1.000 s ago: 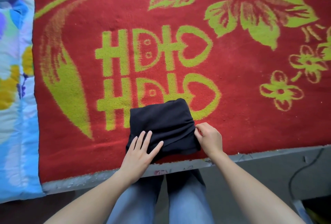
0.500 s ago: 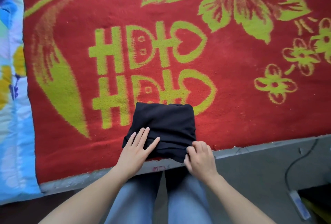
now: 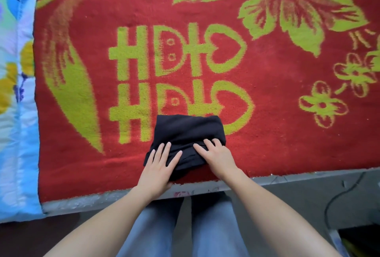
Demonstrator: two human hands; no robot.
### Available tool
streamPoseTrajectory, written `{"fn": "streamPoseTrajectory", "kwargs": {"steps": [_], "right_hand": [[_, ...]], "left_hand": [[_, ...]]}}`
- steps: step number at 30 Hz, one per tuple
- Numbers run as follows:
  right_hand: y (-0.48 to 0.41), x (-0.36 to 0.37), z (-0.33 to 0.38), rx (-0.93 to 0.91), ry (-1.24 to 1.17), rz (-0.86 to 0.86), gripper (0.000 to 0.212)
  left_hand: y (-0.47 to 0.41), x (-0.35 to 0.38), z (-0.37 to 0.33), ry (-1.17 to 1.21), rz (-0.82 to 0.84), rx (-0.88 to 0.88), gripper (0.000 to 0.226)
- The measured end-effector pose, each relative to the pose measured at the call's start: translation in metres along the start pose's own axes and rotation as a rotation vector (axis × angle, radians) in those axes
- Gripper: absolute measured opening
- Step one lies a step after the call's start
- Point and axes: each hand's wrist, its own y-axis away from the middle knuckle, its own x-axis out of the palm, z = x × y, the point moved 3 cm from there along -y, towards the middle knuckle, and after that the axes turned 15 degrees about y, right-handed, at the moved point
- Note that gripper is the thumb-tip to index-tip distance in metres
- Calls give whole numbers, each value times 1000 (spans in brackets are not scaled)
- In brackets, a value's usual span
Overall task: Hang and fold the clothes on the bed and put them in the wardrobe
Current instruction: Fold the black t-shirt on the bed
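the fingers (image 3: 164, 149) of the left hand (image 3: 157, 166) lie stretched out and slightly spread, flat on the near left part of a folded black garment (image 3: 185, 131), gripping nothing. the fingers (image 3: 207, 144) of the right hand (image 3: 219, 157) are likewise extended and rest palm-down on the near right part of the same garment, pressing on the cloth rather than pinching it; whether the thumb tucks under the edge cannot be told. the two hands sit close beside each other, apart by a narrow strip of dark fabric.

the garment is a compact, roughly square bundle with visible layered folds along its near edge. it lies on a red blanket (image 3: 267, 133) with yellow-green flowers, leaves and a large double character, near the blanket's front edge and just below the lower heart shape of that character. the blanket covers the bed (image 3: 287, 176), whose pale grey edge runs across under the wrists.

both bare forearms reach in from the bottom of the view. between them show the person's legs in light blue jeans (image 3: 185, 232), standing against the bed's edge. at the far left a light blue quilt (image 3: 16, 112) with yellow and purple flowers lies alongside the blanket. at the lower right a dark cable (image 3: 337, 199) curls over the grey floor.
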Motion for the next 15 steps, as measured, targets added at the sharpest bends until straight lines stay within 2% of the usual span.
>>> {"fn": "streamPoseTrajectory", "kwargs": {"steps": [3,5,7,12,15], "right_hand": [[0,-19,-11,10,-205,-6,57],[8,-24,-16,0,-251,26,59],[15,-36,-23,-5,-309,6,60],[16,-77,-35,-128,-318,-37,55],[9,-109,-35,-259,-242,-74,52]], "left_hand": [[1,-12,-12,144,-149,-37,109],[3,-22,-25,232,-313,17,103],[7,-28,-36,274,-409,42,104],[25,-56,-59,367,-610,-19,103],[48,-83,-66,314,-834,-65,85]]}}
